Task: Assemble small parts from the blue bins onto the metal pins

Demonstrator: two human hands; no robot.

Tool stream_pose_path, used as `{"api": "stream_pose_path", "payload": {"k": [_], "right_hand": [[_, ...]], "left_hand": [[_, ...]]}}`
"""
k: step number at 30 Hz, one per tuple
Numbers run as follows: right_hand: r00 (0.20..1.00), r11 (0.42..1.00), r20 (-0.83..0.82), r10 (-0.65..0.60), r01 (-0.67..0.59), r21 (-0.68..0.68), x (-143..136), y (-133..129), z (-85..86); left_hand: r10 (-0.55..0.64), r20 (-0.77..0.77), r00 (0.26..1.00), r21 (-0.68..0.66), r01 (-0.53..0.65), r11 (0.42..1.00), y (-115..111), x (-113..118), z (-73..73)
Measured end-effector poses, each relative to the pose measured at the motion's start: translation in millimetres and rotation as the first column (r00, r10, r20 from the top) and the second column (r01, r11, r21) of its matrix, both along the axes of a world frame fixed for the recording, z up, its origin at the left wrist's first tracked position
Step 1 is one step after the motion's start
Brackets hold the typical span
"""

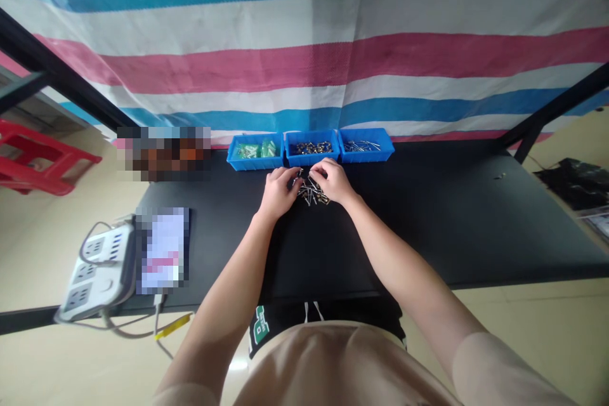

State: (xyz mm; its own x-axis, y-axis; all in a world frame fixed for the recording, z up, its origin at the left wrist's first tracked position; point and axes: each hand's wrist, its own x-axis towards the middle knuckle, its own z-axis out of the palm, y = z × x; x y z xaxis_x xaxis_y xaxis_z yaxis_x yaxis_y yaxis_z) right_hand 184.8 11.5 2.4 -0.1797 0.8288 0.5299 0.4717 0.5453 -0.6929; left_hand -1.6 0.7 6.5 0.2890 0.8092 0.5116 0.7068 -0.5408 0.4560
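Basically, L fingers, R fingers at metal pcs, grip unclear; green patch txt blurry.

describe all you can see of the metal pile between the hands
The pile is a loose, criss-crossed mix of thin silvery pieces and short brassy ones, shiny like metal. It lies on the black table, just nearer than the middle blue bin. The left hand and right hand flank its far part; exact contact is unclear.
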Motion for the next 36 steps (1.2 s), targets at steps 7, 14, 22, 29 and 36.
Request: {"api": "stream_pose_path", "payload": {"k": [7,14,22,29,36], "right_hand": [[0.964,0.963,-0.216,0.153,-0.195,-0.187,-7.6,-10.4,14.4],[0.889,0.871,-0.410,0.206,-0.358,-0.337,-7.4,-15.1,20.5],[0.936,0.965,-0.342,0.080,-0.159,-0.210,-9.6,-13.0,12.6],[0.988,0.991,-0.151,0.031,-0.050,-0.122,-12.1,-15.2,13.6],[0.984,0.990,-0.179,0.008,-0.033,-0.136,-12.7,-13.9,11.5]], "left_hand": [[-0.081,0.037,0.996,0.033,0.080,0.996,-9.2,5.0,4.5],[-0.042,0.041,0.998,0.017,0.042,0.999,-13.9,8.6,7.4],[0.065,0.044,0.997,0.023,-0.066,0.998,-14.1,11.4,8.4],[0.096,0.014,0.995,0.015,-0.096,0.995,-10.9,10.8,4.5],[0.083,0.025,0.996,0.009,-0.084,0.996,-9.6,9.6,3.3]]}}
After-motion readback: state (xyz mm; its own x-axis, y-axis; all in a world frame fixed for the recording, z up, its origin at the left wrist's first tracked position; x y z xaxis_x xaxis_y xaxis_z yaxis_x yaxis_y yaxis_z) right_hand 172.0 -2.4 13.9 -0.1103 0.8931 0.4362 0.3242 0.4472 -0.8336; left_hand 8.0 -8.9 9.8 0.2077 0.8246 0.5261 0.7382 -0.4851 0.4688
